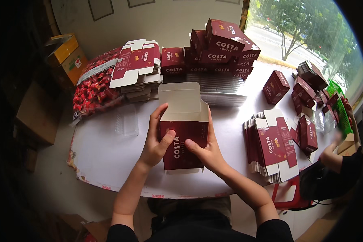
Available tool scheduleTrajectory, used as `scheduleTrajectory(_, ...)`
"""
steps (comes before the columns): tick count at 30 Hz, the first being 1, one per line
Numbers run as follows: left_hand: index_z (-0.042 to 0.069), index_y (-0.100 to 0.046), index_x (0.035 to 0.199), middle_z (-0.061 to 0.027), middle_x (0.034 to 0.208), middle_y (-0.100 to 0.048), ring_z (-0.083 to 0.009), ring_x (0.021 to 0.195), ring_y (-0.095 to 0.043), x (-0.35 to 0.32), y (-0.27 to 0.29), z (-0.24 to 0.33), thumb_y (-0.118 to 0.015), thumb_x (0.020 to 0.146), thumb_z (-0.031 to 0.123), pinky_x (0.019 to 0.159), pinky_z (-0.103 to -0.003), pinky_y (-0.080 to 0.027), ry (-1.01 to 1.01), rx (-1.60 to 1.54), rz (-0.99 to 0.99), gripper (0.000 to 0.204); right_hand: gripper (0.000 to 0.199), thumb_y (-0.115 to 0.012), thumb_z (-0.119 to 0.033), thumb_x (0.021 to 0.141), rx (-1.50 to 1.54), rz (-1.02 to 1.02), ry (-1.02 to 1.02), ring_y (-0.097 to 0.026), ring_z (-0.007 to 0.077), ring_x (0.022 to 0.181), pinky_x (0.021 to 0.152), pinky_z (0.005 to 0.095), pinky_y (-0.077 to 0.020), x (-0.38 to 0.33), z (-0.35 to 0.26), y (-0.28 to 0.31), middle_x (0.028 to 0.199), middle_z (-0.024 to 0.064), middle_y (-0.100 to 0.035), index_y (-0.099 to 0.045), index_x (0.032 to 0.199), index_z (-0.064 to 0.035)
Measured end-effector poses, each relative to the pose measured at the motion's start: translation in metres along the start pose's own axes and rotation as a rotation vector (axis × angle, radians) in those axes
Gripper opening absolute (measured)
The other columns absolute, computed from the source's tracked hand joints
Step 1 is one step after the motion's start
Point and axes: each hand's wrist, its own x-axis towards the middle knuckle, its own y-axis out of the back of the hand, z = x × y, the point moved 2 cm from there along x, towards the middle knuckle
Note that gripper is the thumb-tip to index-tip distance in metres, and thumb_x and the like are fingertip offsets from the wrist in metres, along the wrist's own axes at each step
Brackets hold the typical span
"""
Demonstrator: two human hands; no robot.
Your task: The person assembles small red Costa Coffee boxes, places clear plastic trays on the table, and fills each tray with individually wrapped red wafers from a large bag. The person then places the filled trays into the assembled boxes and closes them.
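Note:
Between my two hands I hold a dark red cardboard box (pixel 185 157) over the near part of the table. Its white top flap (pixel 180 99) stands raised at the far end, and the pale inside shows; the flaps at the near end also stick out. My left hand (pixel 156 139) wraps the box's left side, thumb on the printed front panel. From the right, my right hand (pixel 207 151) grips the other side with its thumb on the same panel. Left of the box lies a clear plastic tray (pixel 126 121) on the table.
Flat unfolded cartons are stacked at right (pixel 270 145) and far left (pixel 139 62). Folded boxes (pixel 224 44) pile behind clear trays (pixel 218 88). A bag of red-wrapped pieces (pixel 97 86) lies on the white table (pixel 105 161). Another person's hand (pixel 330 151) is beside a green basket (pixel 343 115).

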Motion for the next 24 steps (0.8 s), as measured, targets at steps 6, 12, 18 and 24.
scheduleTrajectory(6,0.007,-0.036,0.094,-0.0064,0.085,-0.054,-0.0113,0.080,-0.051,-0.004,0.001,-0.020,-0.049,0.092,0.026,0.073,-0.027,-0.043,0.183,0.125,-0.022,0.023,0.041,-0.064,-0.016,0.083,-0.014,0.018,-0.306,-0.052,0.0074,0.069,0.063,0.0224,-0.0444,0.010,0.003,0.018,0.080,0.0003,-0.053,-0.040,0.116,-0.0077)
scheduleTrajectory(12,0.007,-0.035,0.097,-0.0104,0.085,-0.056,-0.0161,0.080,-0.055,-0.005,-0.007,-0.033,-0.048,0.093,0.031,0.075,-0.031,-0.045,0.292,0.163,-0.116,0.027,0.020,-0.048,-0.020,0.092,-0.094,0.144,-0.384,-0.047,0.0098,0.086,0.078,0.0229,-0.0385,0.015,0.045,0.049,0.094,0.0065,-0.051,-0.054,0.095,-0.0013)
scheduleTrajectory(18,0.009,-0.029,0.110,-0.0153,0.101,-0.052,-0.0158,0.090,-0.053,-0.013,-0.024,-0.046,-0.051,0.091,0.023,0.079,-0.029,-0.045,0.251,-0.060,0.082,0.033,0.032,-0.048,-0.007,0.087,0.124,0.193,-0.192,-0.051,0.0121,0.096,0.086,0.0260,-0.0412,0.023,0.020,0.040,0.107,0.0066,-0.053,-0.044,0.118,-0.0033)
scheduleTrajectory(24,0.014,-0.005,0.143,-0.0142,0.110,-0.049,-0.0162,0.098,-0.050,-0.010,-0.019,-0.046,-0.056,0.087,0.016,0.087,-0.030,-0.041,0.176,-0.145,0.098,0.076,0.018,-0.063,-0.016,0.083,0.106,-0.012,-0.245,-0.051,0.0081,0.087,0.080,0.0236,-0.0405,0.021,0.027,0.045,0.090,0.0014,-0.056,-0.047,0.084,-0.0084)
